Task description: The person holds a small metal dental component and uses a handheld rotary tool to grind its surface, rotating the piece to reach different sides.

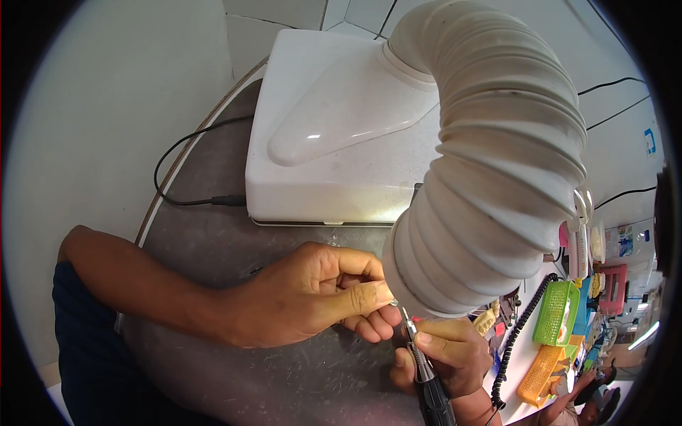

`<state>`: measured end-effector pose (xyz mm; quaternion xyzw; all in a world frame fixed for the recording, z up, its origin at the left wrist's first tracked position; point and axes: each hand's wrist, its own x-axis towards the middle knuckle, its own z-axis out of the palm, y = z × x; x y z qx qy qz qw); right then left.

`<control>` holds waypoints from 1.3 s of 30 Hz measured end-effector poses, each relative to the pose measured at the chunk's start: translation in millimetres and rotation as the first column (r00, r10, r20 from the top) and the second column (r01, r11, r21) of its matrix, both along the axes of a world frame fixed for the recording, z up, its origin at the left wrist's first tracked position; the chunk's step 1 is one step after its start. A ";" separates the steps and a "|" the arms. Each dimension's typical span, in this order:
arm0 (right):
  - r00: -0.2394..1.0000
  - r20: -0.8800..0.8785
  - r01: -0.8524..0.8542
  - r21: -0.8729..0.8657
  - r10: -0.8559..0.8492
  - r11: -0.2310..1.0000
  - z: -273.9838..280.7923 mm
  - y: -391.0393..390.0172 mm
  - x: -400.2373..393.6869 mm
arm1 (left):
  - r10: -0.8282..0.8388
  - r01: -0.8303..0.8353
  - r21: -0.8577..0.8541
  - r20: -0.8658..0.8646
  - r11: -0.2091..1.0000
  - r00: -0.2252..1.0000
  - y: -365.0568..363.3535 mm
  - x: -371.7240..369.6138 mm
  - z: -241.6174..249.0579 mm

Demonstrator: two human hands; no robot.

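My left hand (320, 298) is closed in a pinch, with thumb and forefinger on a tiny pale piece (395, 302). My right hand (451, 351) grips a black and silver rotary handpiece (428, 376), its thin tip pointing up at the piece, close to my left fingertips. Whether the tip touches the piece I cannot tell. Just above both hands hangs the open end of a ribbed white hose (490, 184).
A white box-shaped machine (320, 192) with a black cable (170, 202) stands on the grey tabletop (206, 376). At right are a coiled black cord (522, 334), a green basket (556, 312), an orange basket (540, 374) and people (579, 401) beyond.
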<state>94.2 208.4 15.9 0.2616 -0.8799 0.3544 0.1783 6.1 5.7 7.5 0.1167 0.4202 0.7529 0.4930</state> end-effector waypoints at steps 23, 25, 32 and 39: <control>0.995 0.103 0.030 -0.175 -0.012 0.984 -0.1 2.9 2.9 | 0.049 -0.047 0.016 -0.101 0.999 0.994 1.1 1.7 -2.9; 0.992 0.119 0.048 -0.152 -0.030 0.987 0.5 2.5 3.5 | 0.060 -0.060 0.009 -0.101 0.998 0.993 1.0 1.9 -3.0; 0.995 0.090 0.055 -0.181 -0.039 0.982 -3.0 0.0 2.2 | 0.050 -0.047 0.033 -0.095 0.998 0.994 -0.2 1.5 -2.2; 0.998 0.069 -0.005 -0.112 0.013 0.994 -2.0 1.1 0.0 | 0.036 -0.031 0.047 -0.099 0.998 0.994 -0.3 1.7 -3.8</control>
